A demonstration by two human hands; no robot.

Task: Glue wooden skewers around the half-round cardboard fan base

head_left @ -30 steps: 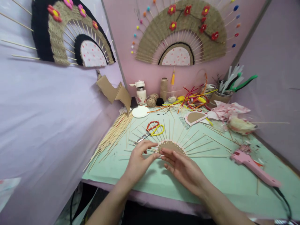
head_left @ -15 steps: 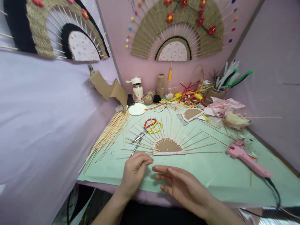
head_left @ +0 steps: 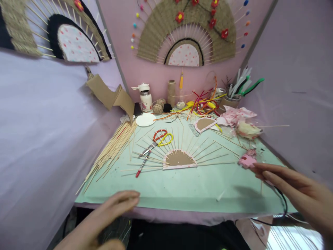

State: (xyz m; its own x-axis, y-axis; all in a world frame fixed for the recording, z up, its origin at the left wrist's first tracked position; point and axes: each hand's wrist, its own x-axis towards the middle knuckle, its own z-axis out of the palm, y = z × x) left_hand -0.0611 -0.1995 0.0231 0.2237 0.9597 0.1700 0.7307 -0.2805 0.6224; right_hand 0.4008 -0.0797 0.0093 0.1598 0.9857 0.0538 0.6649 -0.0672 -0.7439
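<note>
My right hand (head_left: 293,187) reaches over the pink glue gun (head_left: 247,160) at the right of the table, its fingers stretched out and covering the handle. Whether the fingertips touch the gun I cannot tell. Held low at the front edge, my left hand (head_left: 111,215) is empty with its fingers extended. Between the hands lies a cardboard half circle (head_left: 182,159) with a pink-and-white rim and thin wooden sticks fanning out from it. Scissors (head_left: 163,137) with red and yellow handles and a red-ended pen (head_left: 142,167) rest under the left sticks.
A pile of thin sticks (head_left: 109,152) lies on the left. Along the back stand a white bottle (head_left: 146,100), twine (head_left: 158,106) and pipe cleaners (head_left: 203,104). A second half circle (head_left: 205,124) lies behind. The gun's black cord (head_left: 284,201) hangs over the right edge.
My hands have moved apart: the right went far right to the glue gun, the left drew back leftward and opened out. The view has shifted; a small white piece now shows near the front edge.
</note>
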